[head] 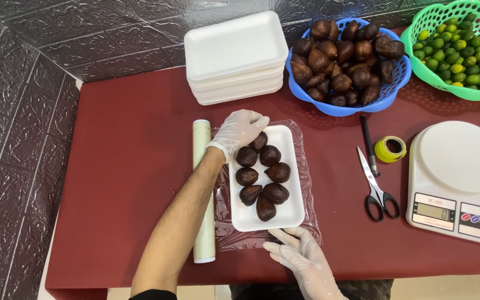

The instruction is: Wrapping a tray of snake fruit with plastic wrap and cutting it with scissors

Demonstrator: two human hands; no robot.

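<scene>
Dark embossed wall panels back the red desk (129, 166), where at frame centre we press our left hand (241, 129), fingers curled, on the foam tray (290, 214) of brown fruit (265, 178) while our right hand (298, 253), fingers spread flat, pins the cling film (306, 166) beneath.

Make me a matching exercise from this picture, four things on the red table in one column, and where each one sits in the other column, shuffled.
Things:
1. blue basket
2. scissors
3. roll of cling film
4. kitchen scale

Places:
A. just left of the foam tray of brown scaly fruit
B. far right, near the front edge
C. at the back, between the stack of white trays and the green basket
D. between the foam tray and the scale

Pairs: 1-C, 2-D, 3-A, 4-B
</scene>
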